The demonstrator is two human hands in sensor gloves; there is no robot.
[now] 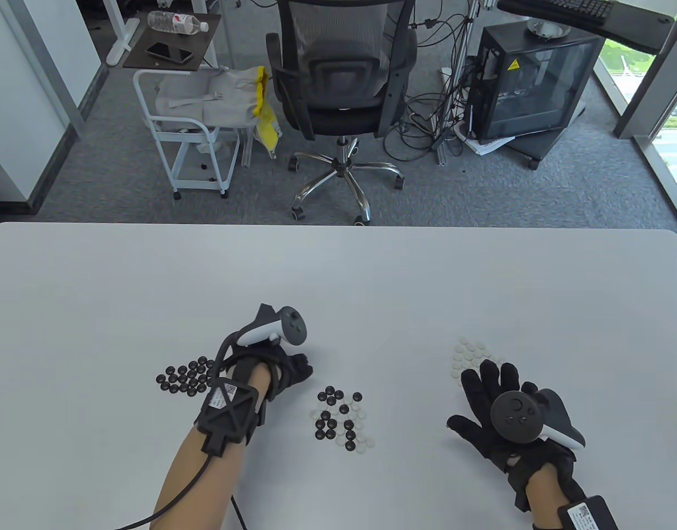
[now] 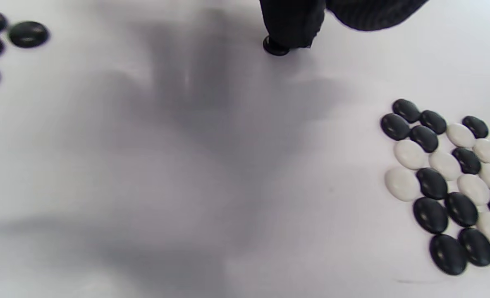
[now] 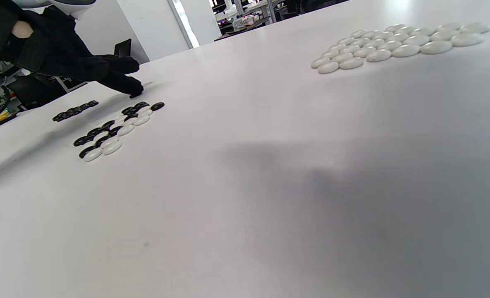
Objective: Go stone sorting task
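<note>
Table view shows the mixed stones (image 1: 341,414) lying in a loose patch near the middle of the table (image 1: 338,276), black and white together. The sorted black stones (image 1: 186,377) sit to the left and the sorted white stones (image 1: 471,353) to the right, each well apart from the mixed patch.

The left hand (image 1: 280,370) is between the black group and the mixed patch; in the left wrist view a fingertip (image 2: 292,25) rests on a single black stone (image 2: 276,46), probably sliding it across, though whether it is pinched cannot be told. The right hand (image 1: 496,408) lies flat with fingers spread, holding nothing, just near the white group.

Sorting looks partly done. Next, the black stone needs to join the left group, and the right hand should reach for a white one. Nothing blocks either path.
</note>
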